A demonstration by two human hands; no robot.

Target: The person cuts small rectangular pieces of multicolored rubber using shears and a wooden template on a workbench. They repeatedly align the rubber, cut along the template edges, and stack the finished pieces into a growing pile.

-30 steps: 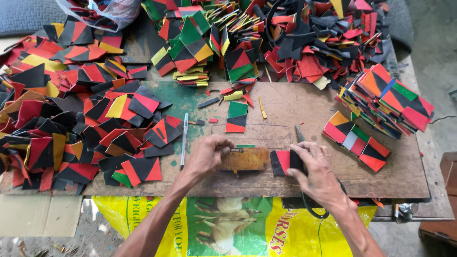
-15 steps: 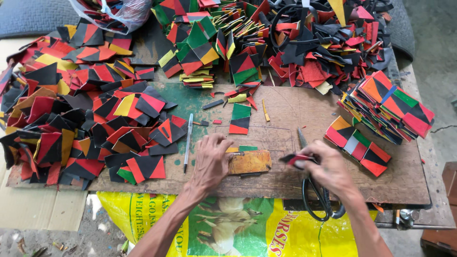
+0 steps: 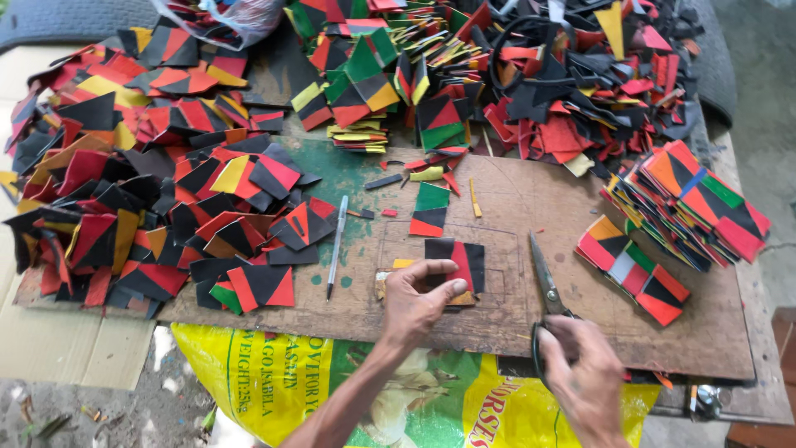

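Scissors (image 3: 545, 282) lengthwise, tips away from right hand (image 3: 584, 373)

we see a worn wooden board (image 3: 572, 207) with green paint stains on its left part. a white pen (image 3: 336, 245) lies on it, just beside a big heap of red, black and yellow cut pieces (image 3: 157, 199) on the left. a neat stack of striped pieces (image 3: 692, 207) sits at the right, a black and red tangle of offcuts (image 3: 580, 91) behind. a small green and red piece (image 3: 430, 209) lies mid-board. below hangs a yellow printed sack (image 3: 274, 377), with flat cardboard (image 3: 58, 344) at its left.
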